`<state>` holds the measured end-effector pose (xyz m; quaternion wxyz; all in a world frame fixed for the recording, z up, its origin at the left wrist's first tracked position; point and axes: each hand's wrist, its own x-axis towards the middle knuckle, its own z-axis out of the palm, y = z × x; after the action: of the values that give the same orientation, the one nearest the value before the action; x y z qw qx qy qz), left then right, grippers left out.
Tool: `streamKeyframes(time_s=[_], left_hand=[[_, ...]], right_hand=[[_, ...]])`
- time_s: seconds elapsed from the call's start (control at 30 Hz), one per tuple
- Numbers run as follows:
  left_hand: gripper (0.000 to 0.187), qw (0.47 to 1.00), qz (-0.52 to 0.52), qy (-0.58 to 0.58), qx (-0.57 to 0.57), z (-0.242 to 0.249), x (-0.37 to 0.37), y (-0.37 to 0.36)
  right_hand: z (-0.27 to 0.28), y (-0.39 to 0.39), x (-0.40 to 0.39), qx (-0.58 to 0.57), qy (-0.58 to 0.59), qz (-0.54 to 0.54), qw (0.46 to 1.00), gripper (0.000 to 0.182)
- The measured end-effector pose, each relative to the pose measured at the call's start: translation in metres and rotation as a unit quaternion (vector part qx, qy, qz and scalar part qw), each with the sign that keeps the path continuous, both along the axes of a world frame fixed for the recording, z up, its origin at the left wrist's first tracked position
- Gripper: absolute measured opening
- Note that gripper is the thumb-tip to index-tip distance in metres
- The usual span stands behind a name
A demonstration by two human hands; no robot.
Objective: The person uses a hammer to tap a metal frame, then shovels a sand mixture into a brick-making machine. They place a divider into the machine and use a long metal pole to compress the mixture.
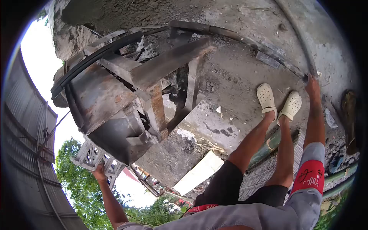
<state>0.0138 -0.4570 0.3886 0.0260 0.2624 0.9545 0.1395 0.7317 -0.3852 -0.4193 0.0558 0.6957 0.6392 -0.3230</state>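
At the lower left, my left hand (100,172) is closed on the edge of a grey openwork piece (90,155), beside a large metal drum-like body (99,96) with flat beams across it. My right hand (313,86), at the right, is closed around the end of a long dark curved bar or pipe (245,40). This bar arcs over the ground toward the metal structure. A second grey pipe or hose (299,32) also meets my right hand from above. The exact grip there is hard to make out.
My feet in cream clogs (266,97) stand on dusty concrete between my hands. Broken concrete (73,42) lies at the upper left. A pale board (199,172), green bamboo poles (268,147) and a dark elongated object (349,120) are around. Corrugated metal (23,126) stands far left.
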Motion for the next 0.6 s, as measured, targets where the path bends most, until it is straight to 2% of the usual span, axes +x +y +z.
streamKeyframes(time_s=[0.03, 0.07, 0.17, 0.2, 0.33, 0.4, 0.43, 0.47, 0.57, 0.6], left_hand=[[0.029, 1.0, 0.022, -0.004, -0.012, 0.003, 0.0, -0.001], [0.029, 1.0, 0.022, 0.004, -0.011, 0.001, -0.001, -0.002], [0.017, 0.999, 0.004, 0.048, 0.011, 0.004, -0.005, -0.011], [0.02, 0.999, -0.021, 0.014, -0.031, 0.014, -0.012, -0.015], [0.02, 0.999, -0.011, 0.029, -0.019, 0.007, 0.0, -0.012], [0.021, 0.999, 0.003, 0.041, 0.014, -0.014, 0.021, 0.0], [0.023, 0.997, 0.017, 0.057, 0.05, -0.014, 0.028, 0.001], [0.032, 0.999, 0.038, 0.029, -0.015, 0.015, -0.01, -0.018], [0.04, 1.0, 0.013, 0.005, 0.022, 0.0, -0.004, -0.009], [0.043, 0.998, 0.038, -0.005, 0.045, -0.001, -0.005, -0.01]], right_hand=[[-0.028, -0.001, 0.004, -0.033, 0.004, 0.033, 0.999, 0.043], [-0.037, 0.002, 0.001, -0.032, 0.012, 0.032, 0.999, 0.043], [-0.028, 0.002, 0.007, -0.057, 0.007, 0.001, 0.998, 0.038], [-0.018, 0.005, 0.005, -0.055, 0.015, -0.005, 0.998, 0.036], [0.079, 0.021, -0.008, -0.092, 0.0, -0.041, 0.995, 0.033], [0.126, 0.014, 0.003, -0.07, -0.011, 0.031, 0.997, 0.035], [0.162, 0.016, -0.002, -0.094, -0.025, 0.028, 0.995, 0.038], [0.193, 0.018, -0.007, -0.117, -0.042, 0.025, 0.992, 0.041], [0.244, 0.016, -0.001, -0.097, -0.021, 0.004, 0.995, 0.049], [0.259, 0.016, 0.007, -0.095, -0.025, 0.004, 0.995, 0.049]])
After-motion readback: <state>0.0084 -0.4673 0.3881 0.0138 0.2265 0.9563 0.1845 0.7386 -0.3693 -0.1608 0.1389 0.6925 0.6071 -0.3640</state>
